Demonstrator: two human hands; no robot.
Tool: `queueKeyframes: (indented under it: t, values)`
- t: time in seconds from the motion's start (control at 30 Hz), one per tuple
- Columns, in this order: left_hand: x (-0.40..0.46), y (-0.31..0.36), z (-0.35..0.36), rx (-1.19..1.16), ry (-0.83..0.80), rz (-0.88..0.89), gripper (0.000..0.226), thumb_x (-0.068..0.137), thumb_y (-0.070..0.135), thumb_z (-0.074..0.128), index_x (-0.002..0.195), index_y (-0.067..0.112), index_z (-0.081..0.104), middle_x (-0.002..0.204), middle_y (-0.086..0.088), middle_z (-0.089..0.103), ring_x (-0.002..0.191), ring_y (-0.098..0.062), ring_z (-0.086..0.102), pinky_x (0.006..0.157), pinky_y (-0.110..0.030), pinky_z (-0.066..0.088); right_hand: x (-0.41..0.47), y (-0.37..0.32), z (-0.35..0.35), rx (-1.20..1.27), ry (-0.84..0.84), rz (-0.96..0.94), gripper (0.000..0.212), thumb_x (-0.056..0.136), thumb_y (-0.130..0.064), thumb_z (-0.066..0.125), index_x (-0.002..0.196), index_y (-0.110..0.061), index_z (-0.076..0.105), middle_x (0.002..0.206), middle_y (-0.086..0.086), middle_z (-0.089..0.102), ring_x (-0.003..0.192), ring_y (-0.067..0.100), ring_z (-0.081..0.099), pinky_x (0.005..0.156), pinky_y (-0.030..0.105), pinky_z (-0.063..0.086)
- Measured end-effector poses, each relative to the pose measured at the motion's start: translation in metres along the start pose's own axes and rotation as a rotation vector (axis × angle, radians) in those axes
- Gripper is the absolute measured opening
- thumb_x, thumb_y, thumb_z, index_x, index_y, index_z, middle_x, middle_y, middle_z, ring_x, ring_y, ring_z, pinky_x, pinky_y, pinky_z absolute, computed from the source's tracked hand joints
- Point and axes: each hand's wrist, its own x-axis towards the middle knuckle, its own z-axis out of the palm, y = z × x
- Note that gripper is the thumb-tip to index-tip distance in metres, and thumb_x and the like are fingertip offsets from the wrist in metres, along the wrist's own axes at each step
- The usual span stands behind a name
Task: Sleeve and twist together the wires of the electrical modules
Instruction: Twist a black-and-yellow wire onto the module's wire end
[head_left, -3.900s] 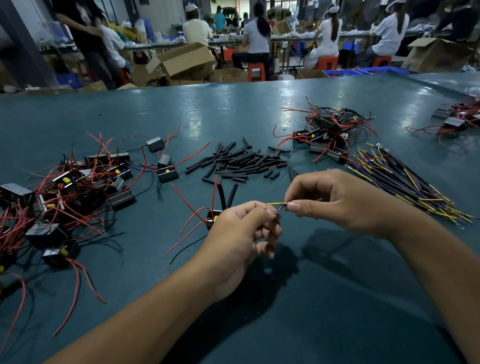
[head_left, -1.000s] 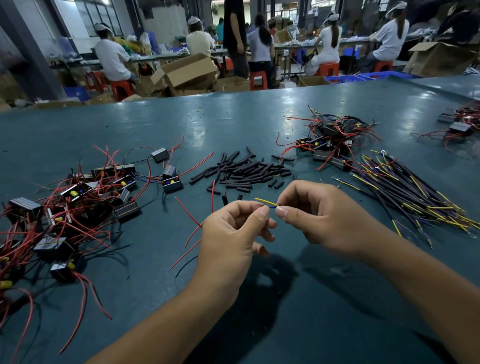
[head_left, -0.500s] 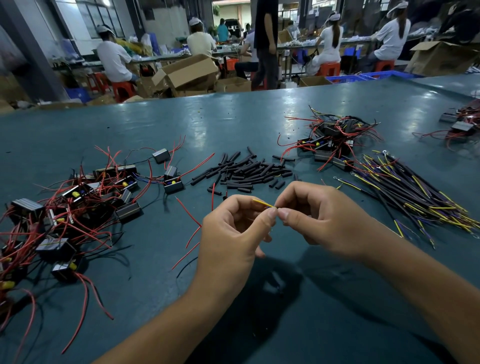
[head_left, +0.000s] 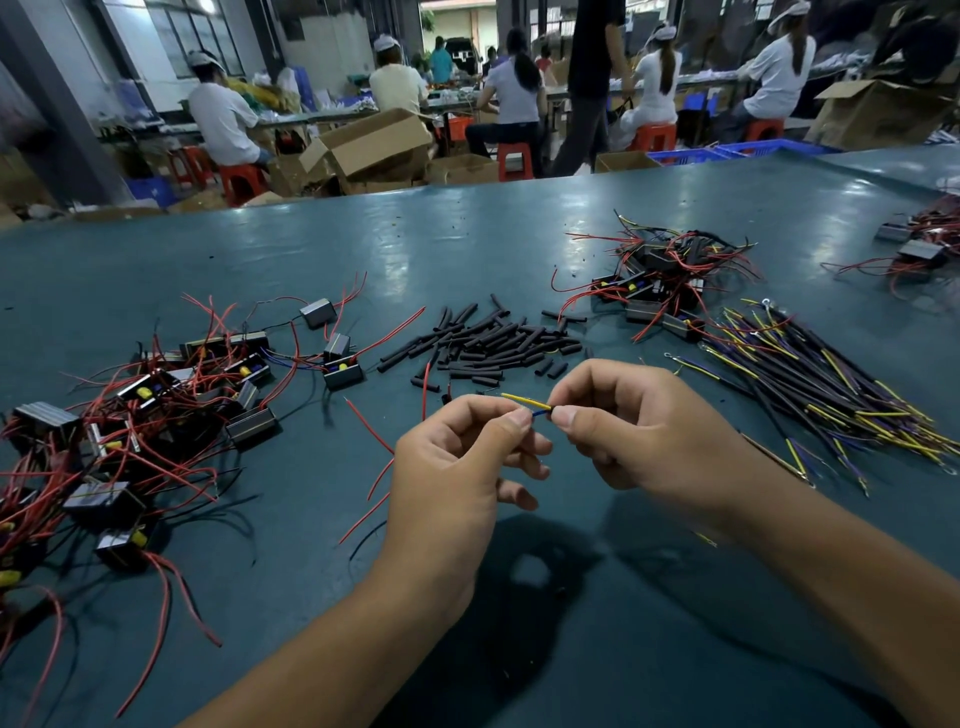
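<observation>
Both forearms reach in over the teal table (head_left: 519, 244). Left hand (head_left: 457, 467) and right hand (head_left: 639, 426) meet above it, raised off the surface, thumb tips nearly touching. Fingers of both hands curled; each thumb and forefinger pinches one end of a short stretch of thin wires (head_left: 535, 408), a yellow strand and a blue one side by side. Yellow end pokes out up-left past the left thumb. Red leads (head_left: 374, 478) trail down from under the left hand onto the table.

Just beyond the hands: loose scatter of short black sleeve pieces (head_left: 488, 343), lying flat, many touching.

Left side: sprawl of black electrical modules (head_left: 156, 405) with tangled red wires, some with yellow parts showing. Right side: fan of long black-sleeved leads (head_left: 821, 384) with yellow and purple ends. Behind that, a smaller heap of modules (head_left: 660, 280), red wires sticking out. Another cluster (head_left: 919, 249) at the far right edge.

Past the table: open cardboard boxes (head_left: 374, 143), people seated on red stools (head_left: 239, 179) at long benches, backs turned.
</observation>
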Motion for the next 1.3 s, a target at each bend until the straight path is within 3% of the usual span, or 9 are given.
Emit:
queueKeyframes:
  t: [0.2,0.4,0.67,0.83,0.93,1.17,1.3]
  values:
    - [-0.002,0.001,-0.001,0.086,-0.035,0.084,0.021,0.094,0.008,0.064,0.077,0.017,0.073,0.066,-0.008,0.068,0.057,-0.015,0.062,0.046,-0.022,0.045,-0.002,-0.007,0.001,-0.174,0.022,-0.113,0.013,0.085,-0.03,0.063,0.081,-0.018,0.066,0.058,-0.011,0.051,0.047,0.001,0.039,0.047,0.012,0.033]
    - [0.0,0.001,0.003,-0.057,-0.094,-0.106,0.027,0.092,0.004,0.059,0.072,0.015,0.072,0.059,-0.004,0.058,0.049,-0.012,0.048,0.045,-0.022,0.039,-0.005,-0.01,0.002,-0.226,0.025,-0.137,0.014,0.089,-0.023,0.067,0.08,-0.013,0.065,0.061,-0.005,0.049,0.053,0.006,0.037,0.05,0.018,0.032]
    - [0.001,0.004,0.003,-0.16,-0.172,-0.293,0.026,0.091,0.011,0.058,0.07,0.018,0.072,0.058,-0.002,0.054,0.046,-0.01,0.045,0.045,-0.02,0.036,-0.004,-0.013,0.005,-0.249,0.032,-0.111,0.018,0.093,-0.004,0.063,0.077,-0.012,0.06,0.061,-0.002,0.044,0.055,0.011,0.032,0.049,0.019,0.028]
    - [0.001,0.005,0.001,-0.005,-0.163,-0.106,0.025,0.092,0.008,0.063,0.069,0.016,0.069,0.058,-0.005,0.057,0.047,-0.014,0.046,0.044,-0.022,0.038,-0.005,-0.014,0.002,-0.204,0.026,-0.076,0.018,0.092,-0.005,0.064,0.075,-0.012,0.061,0.058,-0.011,0.046,0.05,0.006,0.03,0.046,0.016,0.026]
    - [0.0,0.006,0.0,0.09,-0.15,0.005,0.015,0.085,0.018,0.065,0.07,0.018,0.069,0.06,-0.006,0.06,0.046,-0.017,0.046,0.045,-0.022,0.039,-0.004,-0.014,0.001,-0.191,0.028,-0.074,0.019,0.091,-0.005,0.065,0.074,-0.014,0.062,0.057,-0.013,0.048,0.05,0.004,0.031,0.047,0.014,0.027]
    - [0.0,0.001,-0.002,0.037,-0.147,0.095,0.004,0.08,0.016,0.073,0.082,0.02,0.073,0.065,-0.001,0.063,0.051,-0.012,0.052,0.046,-0.022,0.041,-0.004,-0.013,-0.002,-0.157,0.026,-0.074,0.019,0.093,-0.007,0.064,0.076,-0.014,0.061,0.05,-0.015,0.043,0.045,0.002,0.027,0.044,0.013,0.024]
    - [0.0,0.0,-0.002,0.059,-0.122,0.114,0.022,0.074,0.034,0.083,0.087,0.018,0.075,0.07,0.0,0.066,0.057,-0.01,0.053,0.047,-0.022,0.042,-0.004,-0.015,-0.001,-0.144,0.018,-0.093,0.013,0.091,-0.019,0.063,0.078,-0.016,0.063,0.052,-0.015,0.045,0.046,0.001,0.032,0.045,0.013,0.028]
